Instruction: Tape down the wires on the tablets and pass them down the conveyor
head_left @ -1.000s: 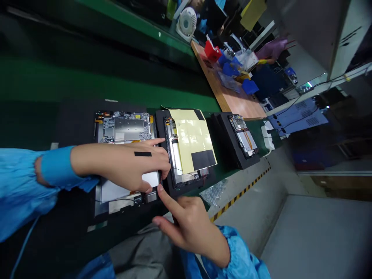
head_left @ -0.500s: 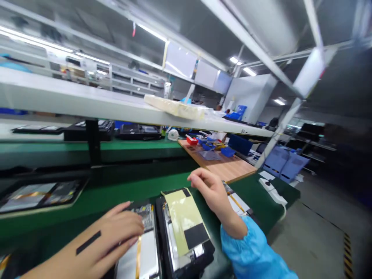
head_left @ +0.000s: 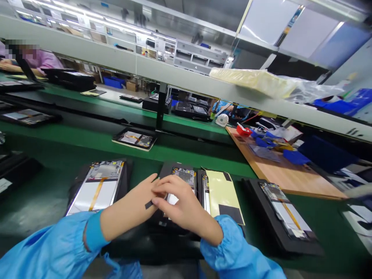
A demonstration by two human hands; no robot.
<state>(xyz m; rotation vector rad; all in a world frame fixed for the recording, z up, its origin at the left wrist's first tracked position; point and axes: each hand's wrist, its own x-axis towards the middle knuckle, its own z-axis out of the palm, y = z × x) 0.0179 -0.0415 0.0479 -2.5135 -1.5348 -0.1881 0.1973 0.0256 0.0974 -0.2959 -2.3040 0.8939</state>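
Left tablet point(head_left: 99, 190): laid on the green bench point(head_left: 72, 141), its near end partly hidden by the left sleeve point(head_left: 66, 234); brought into view as the head camera was turned.
Left hand point(head_left: 135, 200): held over the middle tablet point(head_left: 188, 176), back upturned; one finger is stretched out and the rest are largely hidden, so whether anything is gripped cannot be told.
Black strip point(head_left: 148, 204): stuck to the back of the left hand, as in both earlier frames.
Right hand point(head_left: 183, 199): just brought across, thumb and forefinger drawn close at the strip's end; whether the strip is pinched or merely touched cannot be told. By judgement, the work has been shifted from tablet to strip. Half a second ago this hand was raised beside the yellow sheet point(head_left: 223, 188), well apart from the left.
Middle tablet: lying on the bench, mostly covered by the hands; a second ago both hands were set at its right edge.
Yellow sheet: laid over another tablet, just right of the middle one; not lifted since.
Right tablet point(head_left: 286, 213): rested on a black block point(head_left: 264, 224), touched by neither hand.
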